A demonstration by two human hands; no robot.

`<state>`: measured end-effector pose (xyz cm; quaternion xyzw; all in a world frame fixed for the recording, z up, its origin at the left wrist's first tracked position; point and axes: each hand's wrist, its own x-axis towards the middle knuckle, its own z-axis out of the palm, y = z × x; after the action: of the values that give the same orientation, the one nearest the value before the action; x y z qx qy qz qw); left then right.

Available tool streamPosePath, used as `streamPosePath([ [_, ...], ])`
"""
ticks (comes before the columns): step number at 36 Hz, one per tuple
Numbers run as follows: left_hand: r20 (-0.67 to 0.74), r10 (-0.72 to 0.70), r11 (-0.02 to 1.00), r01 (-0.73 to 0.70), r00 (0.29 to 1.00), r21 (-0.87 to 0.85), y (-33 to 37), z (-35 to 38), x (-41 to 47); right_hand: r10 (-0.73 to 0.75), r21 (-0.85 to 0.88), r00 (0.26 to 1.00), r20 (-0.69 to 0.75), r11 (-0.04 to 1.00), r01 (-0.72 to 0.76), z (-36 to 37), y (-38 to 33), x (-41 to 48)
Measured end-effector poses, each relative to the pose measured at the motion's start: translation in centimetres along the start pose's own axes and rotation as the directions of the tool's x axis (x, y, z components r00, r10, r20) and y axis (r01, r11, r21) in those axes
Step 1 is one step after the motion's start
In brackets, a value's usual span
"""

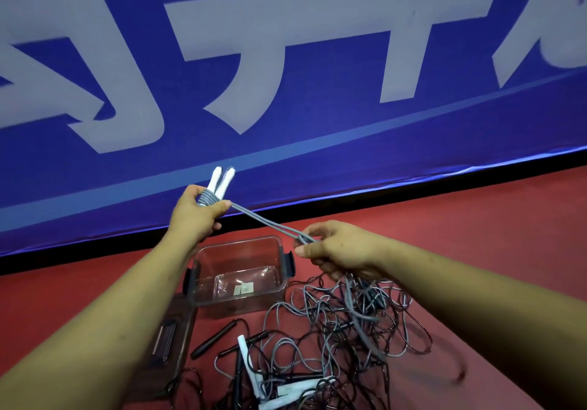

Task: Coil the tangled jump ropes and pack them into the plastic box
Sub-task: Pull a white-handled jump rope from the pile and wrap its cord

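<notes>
The left hand [193,212] grips two white plastic handles [222,178] with thin grey cord [263,223] wound round them while the right hand [336,247] pinches that cord, doubled, above the clear plastic box [222,252] on the red floor [476,235]; light and limp, it likely handles best held taut near the coil

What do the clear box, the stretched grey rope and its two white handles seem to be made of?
The box looks like clear, glossy hard plastic: the floor shows through it. The grey rope seems smooth flexible cord, perhaps PVC or rubber; it wraps tightly. The white handles look matte, plastic or foam; too blurred to tell.
</notes>
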<state>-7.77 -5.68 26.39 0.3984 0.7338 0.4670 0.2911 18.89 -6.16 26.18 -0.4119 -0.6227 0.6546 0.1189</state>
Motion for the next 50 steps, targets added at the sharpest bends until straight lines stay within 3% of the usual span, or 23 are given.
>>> streamPosePath([
  [6, -0.161, -0.082, 0.997, 0.078, 0.984, -0.028, -2.0, -2.8, 1.5, 0.097, -0.093, 0.994, 0.048, 0.991, -0.092, -0.9, 1.2, -0.8],
  [11, -0.128, -0.104, 0.985, 0.120, 0.986, 0.123, -3.7, -3.6, 1.4, 0.089, -0.064, 0.996, 0.013, 0.994, -0.088, -1.8, 1.1, -1.0],
  [18, -0.044, -0.071, 0.954, 0.081, 0.997, 0.290, -4.8, -3.5, 1.7, 0.105, -0.318, 0.994, -0.013, 0.943, -0.103, -1.2, 0.3, -1.0],
  [20, -0.031, -0.078, 0.934, 0.084, 0.996, 0.347, -5.1, -3.6, 1.7, 0.109, -0.294, 0.994, 0.018, 0.951, -0.099, -1.1, 0.3, -1.2],
  [23, -0.018, -0.058, 0.877, 0.059, 0.998, 0.476, -5.5, -3.7, 1.6, 0.060, -0.229, 0.995, 0.077, 0.972, -0.041, -1.3, 0.1, -1.3],
  [26, -0.020, -0.010, 0.814, 0.020, 1.000, 0.580, -5.4, -3.5, 1.4, 0.011, -0.287, 0.988, 0.155, 0.957, 0.034, -1.0, -0.5, -1.5],
  [32, 0.025, 0.034, 0.708, -0.042, 0.999, 0.705, -5.5, -2.7, 0.8, 0.034, -0.428, 0.993, 0.116, 0.903, 0.019, 0.4, -1.7, -1.9],
  [37, 0.102, -0.043, 0.610, -0.055, 0.994, 0.791, -5.9, -3.0, 0.7, -0.047, -0.210, 0.995, 0.087, 0.976, 0.065, 0.6, -2.8, -1.9],
  [41, 0.128, -0.015, 0.509, -0.102, 0.992, 0.855, -5.4, -2.7, 0.5, -0.071, -0.286, 0.991, 0.117, 0.953, 0.102, 1.1, -2.6, -2.1],
  [50, 0.110, 0.062, 0.380, -0.126, 0.992, 0.916, -5.8, -2.3, 0.3, -0.056, -0.238, 0.993, -0.101, 0.971, 0.031, 0.8, -1.9, -1.4],
])
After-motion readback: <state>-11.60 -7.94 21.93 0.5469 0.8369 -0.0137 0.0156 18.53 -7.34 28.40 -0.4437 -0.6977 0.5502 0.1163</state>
